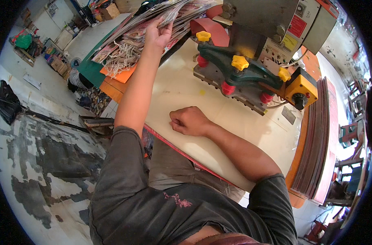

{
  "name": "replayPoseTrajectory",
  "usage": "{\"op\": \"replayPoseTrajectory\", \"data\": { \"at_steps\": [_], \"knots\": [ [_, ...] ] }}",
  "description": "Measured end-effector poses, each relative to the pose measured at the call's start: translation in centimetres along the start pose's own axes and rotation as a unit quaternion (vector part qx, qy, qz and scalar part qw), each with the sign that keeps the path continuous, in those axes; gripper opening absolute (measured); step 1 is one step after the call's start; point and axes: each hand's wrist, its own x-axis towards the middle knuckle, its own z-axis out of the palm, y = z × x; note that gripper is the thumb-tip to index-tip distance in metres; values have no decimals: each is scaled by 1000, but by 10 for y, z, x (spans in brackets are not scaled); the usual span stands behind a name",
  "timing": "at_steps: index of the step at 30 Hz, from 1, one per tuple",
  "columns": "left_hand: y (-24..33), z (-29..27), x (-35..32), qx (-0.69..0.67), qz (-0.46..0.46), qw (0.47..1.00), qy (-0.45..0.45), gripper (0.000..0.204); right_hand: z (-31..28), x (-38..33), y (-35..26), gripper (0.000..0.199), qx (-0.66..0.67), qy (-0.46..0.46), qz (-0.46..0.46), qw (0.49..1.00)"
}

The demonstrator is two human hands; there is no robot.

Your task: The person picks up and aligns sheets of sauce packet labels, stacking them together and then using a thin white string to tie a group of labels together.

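At the far left of the table, my left hand (158, 36) is closed on the edge of a printed paper bag (169, 16) at the top of a loose pile. White string handles (120, 59) hang from the pile's near side. My right hand (190, 121) rests on the cream work surface (169, 96), curled into a loose fist; nothing shows in it. Beyond it stands a press machine, with a dark green bracket (222, 65), yellow star knobs (240, 62) and red bushings over a flat metal plate (231, 87).
A yellow box with a black dial (302, 89) juts from the press's right side. A tall stack of flat reddish-brown sheets (312, 143) stands at the table's right edge. An orange sheet (120, 74) and a green surface (89, 69) lie under the bag pile.
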Motion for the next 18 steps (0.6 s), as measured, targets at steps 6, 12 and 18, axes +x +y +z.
{"op": "replayPoseTrajectory", "data": {
  "at_steps": [6, 12, 18],
  "knots": [
    [-10, -6, -19, 54, 50, 997, 26, 26, 0, 0, 3, 22, -8, 0, 3, 1000],
    [-15, -19, -52, 74, 76, 994, 13, 25, 2, 1, 6, 22, 7, -2, 4, 1000],
    [-25, -6, -62, 92, 88, 992, 20, 29, -1, 1, 3, 22, 17, 7, 4, 1000]
  ]
}}
